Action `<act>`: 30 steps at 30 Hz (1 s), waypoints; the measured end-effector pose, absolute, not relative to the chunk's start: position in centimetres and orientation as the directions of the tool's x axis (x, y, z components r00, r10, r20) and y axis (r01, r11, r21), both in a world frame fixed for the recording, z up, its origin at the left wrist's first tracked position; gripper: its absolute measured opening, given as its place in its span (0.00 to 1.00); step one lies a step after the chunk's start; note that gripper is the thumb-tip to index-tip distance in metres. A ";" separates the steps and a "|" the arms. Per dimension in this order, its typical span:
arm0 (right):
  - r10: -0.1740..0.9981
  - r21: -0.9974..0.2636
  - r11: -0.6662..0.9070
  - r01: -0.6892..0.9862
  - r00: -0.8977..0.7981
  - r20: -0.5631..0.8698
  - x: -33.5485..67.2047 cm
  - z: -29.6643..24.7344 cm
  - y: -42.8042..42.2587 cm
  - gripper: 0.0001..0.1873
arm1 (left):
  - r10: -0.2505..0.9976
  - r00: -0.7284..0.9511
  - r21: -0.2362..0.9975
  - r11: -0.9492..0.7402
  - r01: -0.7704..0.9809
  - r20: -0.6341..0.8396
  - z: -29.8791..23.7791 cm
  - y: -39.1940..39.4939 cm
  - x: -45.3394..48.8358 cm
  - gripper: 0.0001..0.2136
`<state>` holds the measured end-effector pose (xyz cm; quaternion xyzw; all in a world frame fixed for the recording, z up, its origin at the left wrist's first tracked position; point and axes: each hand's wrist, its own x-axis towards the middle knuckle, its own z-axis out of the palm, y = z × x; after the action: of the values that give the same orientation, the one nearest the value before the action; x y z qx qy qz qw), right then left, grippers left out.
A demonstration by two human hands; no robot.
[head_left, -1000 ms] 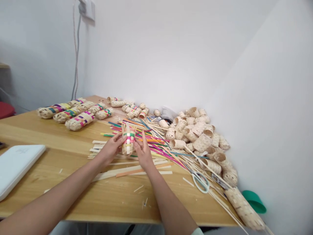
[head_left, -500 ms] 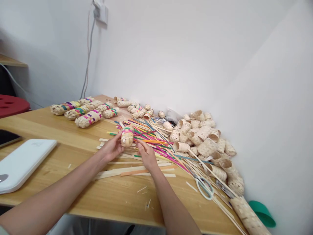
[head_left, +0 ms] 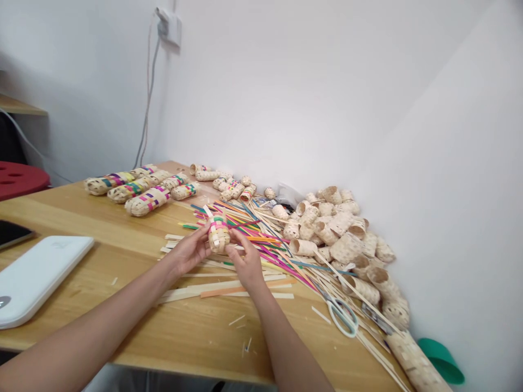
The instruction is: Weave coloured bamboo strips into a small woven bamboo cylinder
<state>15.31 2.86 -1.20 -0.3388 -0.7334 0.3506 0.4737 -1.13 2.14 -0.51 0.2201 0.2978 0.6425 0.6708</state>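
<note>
Left hand (head_left: pixel 191 254)'s curled round a little woven basket (head_left: pixel 219 235), right hand (head_left: pixel 246 262) pinching its other side, over the left part of the colored strips (head_left: pixel 265 238). Probably super light, springy but crushable, so grip the sides, not the loose ends.

Open tabletop (head_left: pixel 126 234) left of hands (head_left: pixel 248 267), scissors (head_left: pixel 330 305) right

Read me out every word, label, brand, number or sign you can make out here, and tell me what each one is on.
No text is readable.
White slab: faint marks near its far end, too faint to read.
Grey circle on the slab: any symbol there is too small to read.
Plastic bag by the wall: any print is too small to tell.
Basket in the hands: coloured bands, no lettering visible.
</note>
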 end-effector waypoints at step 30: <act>0.832 -0.816 0.555 0.160 -0.101 0.546 16.2 0.7 2.9 0.12 | 0.987 -0.036 0.973 -0.162 -0.165 0.159 -0.2 1.1 0.1 0.34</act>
<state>16.24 2.90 0.70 -0.3653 -0.6791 0.2987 0.5624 0.13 1.10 -0.20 0.4893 0.4199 0.5846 0.4924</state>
